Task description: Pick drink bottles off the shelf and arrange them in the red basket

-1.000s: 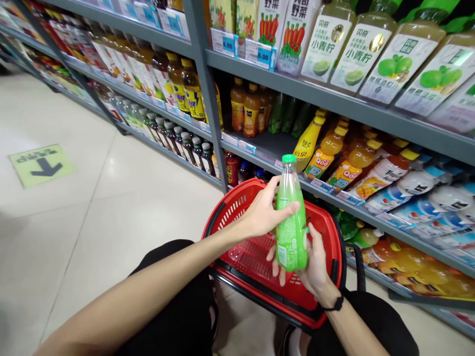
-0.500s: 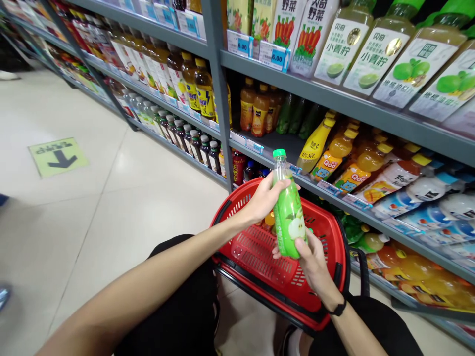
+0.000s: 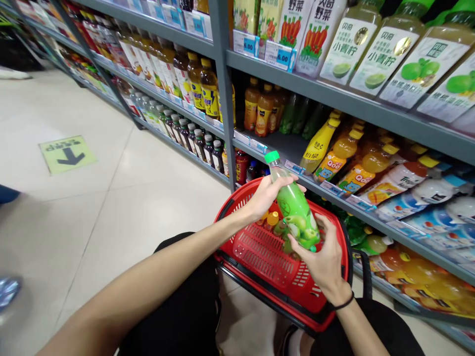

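Above the red shopping basket (image 3: 256, 254), a green juice bottle (image 3: 297, 212) with fruit pictures on its label is held tilted, its green cap up and to the left. My left hand (image 3: 270, 195) grips it just below the neck, fingers wrapped round. Near the base, my right hand (image 3: 326, 257) holds it between thumb and fingers. Beneath it, in the back of the basket, lie small bottles with orange caps (image 3: 272, 219) and some green-capped ones, partly hidden by the held bottle.
Grey shelves (image 3: 282, 74) packed with drinks run along the basket's far side. Qoo bottles (image 3: 330, 160) and a yellow bottle (image 3: 319, 143) lean on the middle shelf. A floor sign with an arrow (image 3: 70, 155) is at left. The basket's black handle (image 3: 365, 272) sticks out right.
The bottle has turned about its length, showing another side of the label, and its base has swung right. My right hand has shifted right with the base and its fingers have spread more.
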Demonstrator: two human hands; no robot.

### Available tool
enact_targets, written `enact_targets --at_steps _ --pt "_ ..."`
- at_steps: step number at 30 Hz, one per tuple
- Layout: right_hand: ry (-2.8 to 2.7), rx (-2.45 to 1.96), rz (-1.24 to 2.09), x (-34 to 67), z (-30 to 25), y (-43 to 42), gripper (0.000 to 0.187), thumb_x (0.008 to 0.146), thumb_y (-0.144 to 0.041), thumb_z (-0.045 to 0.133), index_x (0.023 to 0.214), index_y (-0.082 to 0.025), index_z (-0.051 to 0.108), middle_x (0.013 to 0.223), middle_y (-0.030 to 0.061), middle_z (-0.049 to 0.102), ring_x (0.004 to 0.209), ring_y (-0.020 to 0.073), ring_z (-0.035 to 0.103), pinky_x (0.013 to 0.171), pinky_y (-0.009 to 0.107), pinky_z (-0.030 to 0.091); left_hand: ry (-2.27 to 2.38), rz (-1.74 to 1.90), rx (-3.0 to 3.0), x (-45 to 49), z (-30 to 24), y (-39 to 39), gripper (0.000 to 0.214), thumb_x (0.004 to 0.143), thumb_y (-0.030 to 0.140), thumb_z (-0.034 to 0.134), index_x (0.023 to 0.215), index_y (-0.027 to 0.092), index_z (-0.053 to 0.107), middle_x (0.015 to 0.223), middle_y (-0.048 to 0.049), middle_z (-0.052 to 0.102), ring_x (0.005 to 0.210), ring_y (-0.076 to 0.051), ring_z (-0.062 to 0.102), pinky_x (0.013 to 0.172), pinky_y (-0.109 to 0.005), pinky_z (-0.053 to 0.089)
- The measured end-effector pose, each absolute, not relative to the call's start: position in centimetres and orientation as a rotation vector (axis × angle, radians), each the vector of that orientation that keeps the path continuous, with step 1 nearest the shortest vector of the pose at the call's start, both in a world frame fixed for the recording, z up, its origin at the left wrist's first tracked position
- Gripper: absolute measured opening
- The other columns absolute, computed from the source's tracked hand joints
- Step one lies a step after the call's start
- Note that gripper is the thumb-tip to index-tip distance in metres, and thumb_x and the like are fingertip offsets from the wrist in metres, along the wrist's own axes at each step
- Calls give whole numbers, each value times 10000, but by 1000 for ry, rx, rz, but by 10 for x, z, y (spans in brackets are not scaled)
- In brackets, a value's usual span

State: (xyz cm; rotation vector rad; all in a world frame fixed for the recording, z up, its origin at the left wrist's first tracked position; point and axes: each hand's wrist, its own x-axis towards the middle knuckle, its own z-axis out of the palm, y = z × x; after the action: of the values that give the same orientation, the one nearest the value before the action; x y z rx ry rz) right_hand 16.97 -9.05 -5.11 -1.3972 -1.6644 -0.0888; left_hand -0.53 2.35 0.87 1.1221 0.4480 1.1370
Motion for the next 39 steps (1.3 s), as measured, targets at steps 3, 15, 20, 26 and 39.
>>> enact_targets --at_steps 3,15,20,26,39 --pt "-1687 -1362 -273 174 -49 -88 598 863 -425 822 1319 -154 546 1153 143 675 1025 274 696 850 403 601 410 1132 1111 -5 8 23 416 875 523 670 1004 131 625 922 -130 800 821 -252 761 816 -396 609" --pt "-1164 -1268 873 159 -48 -90 465 779 -454 867 1104 -179 679 1067 85 765 946 232 733 833 339 605 464 1221 1206 -9 4 31 508 901 576 642 1110 113 661 1102 -156 766 985 -281 739 872 -415 599" --pt "-914 -1056 1305 160 -40 -92 460 846 -560 786 1066 -159 728 1052 112 775 798 226 733 757 367 611 482 1350 1253 -7 3 32 469 885 532 703 1132 137 650 1100 -108 746 990 -233 714 913 -376 578" --pt "-908 -853 1552 160 -27 -96 487 998 -598 567 1063 -153 754 851 110 766 545 175 634 531 300 531 491 1414 1289 -4 4 32 541 836 603 763 1104 153 625 1077 -97 729 969 -207 694 903 -344 578" --pt "-925 -1142 1721 160 -28 -94 554 1003 -597 408 1118 -133 689 832 123 757 658 224 718 523 292 575 640 1406 1397 -4 -4 36 557 742 604 827 987 143 631 874 -40 674 750 -143 616 687 -262 542"
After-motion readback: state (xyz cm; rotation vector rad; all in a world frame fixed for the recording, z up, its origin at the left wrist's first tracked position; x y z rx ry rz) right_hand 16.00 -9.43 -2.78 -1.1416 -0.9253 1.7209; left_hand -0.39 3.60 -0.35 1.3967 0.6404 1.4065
